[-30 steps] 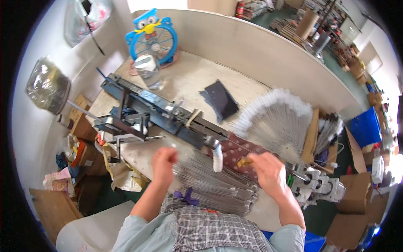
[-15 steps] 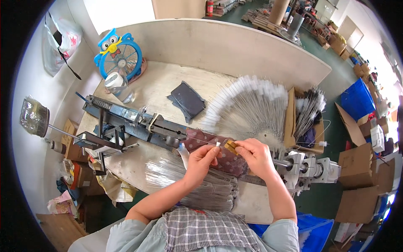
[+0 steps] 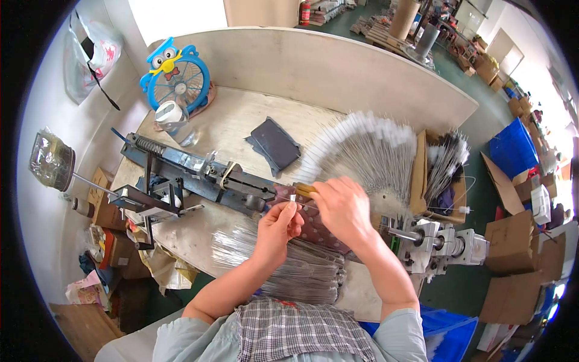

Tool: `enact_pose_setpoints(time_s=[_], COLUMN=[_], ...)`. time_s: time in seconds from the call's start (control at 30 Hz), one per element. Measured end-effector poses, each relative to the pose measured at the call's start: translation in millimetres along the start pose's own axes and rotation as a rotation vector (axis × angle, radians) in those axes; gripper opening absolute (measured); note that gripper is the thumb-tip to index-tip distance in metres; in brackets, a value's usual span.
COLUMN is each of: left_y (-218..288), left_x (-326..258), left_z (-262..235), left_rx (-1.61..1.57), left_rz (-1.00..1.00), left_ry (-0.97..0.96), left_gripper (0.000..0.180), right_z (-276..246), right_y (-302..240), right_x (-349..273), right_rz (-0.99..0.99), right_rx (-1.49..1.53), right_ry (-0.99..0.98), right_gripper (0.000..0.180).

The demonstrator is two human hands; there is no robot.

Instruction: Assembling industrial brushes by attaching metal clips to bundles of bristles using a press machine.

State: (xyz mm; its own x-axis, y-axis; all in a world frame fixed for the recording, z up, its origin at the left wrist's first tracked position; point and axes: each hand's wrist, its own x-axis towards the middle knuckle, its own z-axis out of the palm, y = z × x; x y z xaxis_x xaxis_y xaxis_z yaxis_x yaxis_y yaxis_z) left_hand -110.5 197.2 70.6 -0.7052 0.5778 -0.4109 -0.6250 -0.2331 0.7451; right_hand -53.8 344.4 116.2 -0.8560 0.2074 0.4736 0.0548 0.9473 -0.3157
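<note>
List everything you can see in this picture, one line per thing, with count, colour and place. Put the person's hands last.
Owl-faced desk fan: one, blue and yellow, far left corner of the bench.
Clear plastic jar: one, white lid, in front of the fan.
Long metal bench machine: one, dark blue-grey, running across the bench to the hands.
Flat dark pouch: one, dark grey, bench middle.
Fan of thin wires with white tips: one spread, silver and white, behind the hands.
Bundles of thin wires in clear bags: several, silver, near bench edge.
Cardboard box of wires: one, brown, right.
Blue crate: one, far right.
Left hand: pinching a small white tip.
Right hand: holding a yellow-handled tool.
</note>
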Motion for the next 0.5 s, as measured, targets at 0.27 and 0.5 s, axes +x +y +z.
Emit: enact_pose_setpoints(time_s=[0.27, 0.5], left_y=[-3, 3], left_x=[0, 3], left_z=[-9, -2], left_rx=[-0.011, -0.114], left_rz=[0.03, -0.013], left_ry=[-0.086, -0.056], left_gripper=[0.02, 0.042], right_z=[6, 12], right_y=[-10, -14], right_x=[4, 4], right_rz=[0.202, 0.247], right_rx=[0.314, 0.374], right_ry=[-0.281, -0.28], right_gripper=[0.019, 0.021])
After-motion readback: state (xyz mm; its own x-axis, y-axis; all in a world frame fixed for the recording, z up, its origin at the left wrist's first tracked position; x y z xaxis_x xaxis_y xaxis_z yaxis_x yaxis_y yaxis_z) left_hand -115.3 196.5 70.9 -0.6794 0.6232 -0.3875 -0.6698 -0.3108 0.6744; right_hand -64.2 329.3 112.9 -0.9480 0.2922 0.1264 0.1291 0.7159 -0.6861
